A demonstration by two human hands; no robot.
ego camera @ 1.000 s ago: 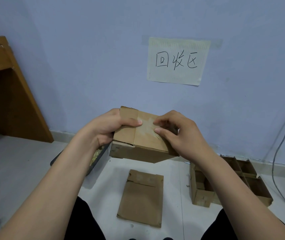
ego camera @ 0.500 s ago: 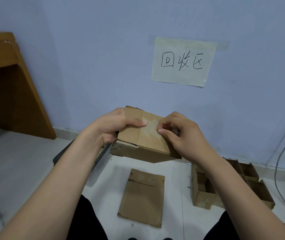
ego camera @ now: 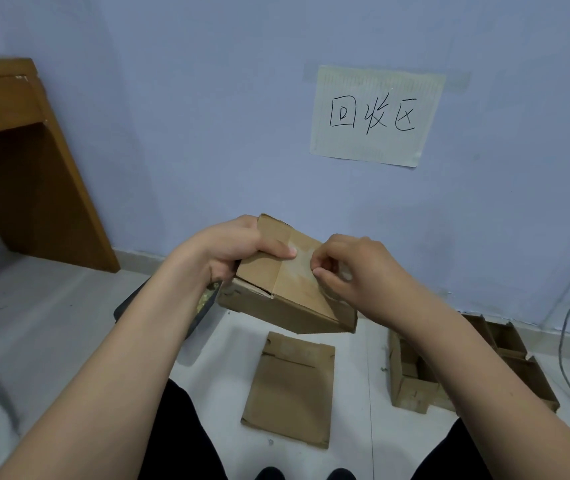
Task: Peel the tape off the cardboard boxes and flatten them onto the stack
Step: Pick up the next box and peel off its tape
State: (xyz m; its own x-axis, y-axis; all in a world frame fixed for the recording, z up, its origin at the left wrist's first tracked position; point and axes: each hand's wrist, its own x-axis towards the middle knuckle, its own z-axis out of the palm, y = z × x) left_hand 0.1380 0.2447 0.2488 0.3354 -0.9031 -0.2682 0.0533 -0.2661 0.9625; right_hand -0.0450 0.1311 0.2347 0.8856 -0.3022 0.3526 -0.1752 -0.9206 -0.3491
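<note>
I hold a small brown cardboard box [ego camera: 287, 306] in the air before the wall. My left hand [ego camera: 231, 251] grips its left end, thumb pressed on the top face. A strip of clear tape [ego camera: 299, 271] runs across the top. My right hand [ego camera: 356, 271] rests on the box's right side, with thumb and forefinger pinched at the tape's edge. Below the box, a flattened cardboard box [ego camera: 290, 389] lies on the white floor.
Open cardboard boxes [ego camera: 411, 382] stand on the floor at the right. A dark tray [ego camera: 200, 313] with yellowish bits lies under my left wrist. A wooden desk [ego camera: 27, 181] stands at the left, a paper sign [ego camera: 377, 116] hangs on the wall, and a grey cable [ego camera: 567, 327] runs down at the right.
My right fingers have curled from lying flat on the tape into a pinch at its edge. The box stays in my left hand, slightly tilted.
</note>
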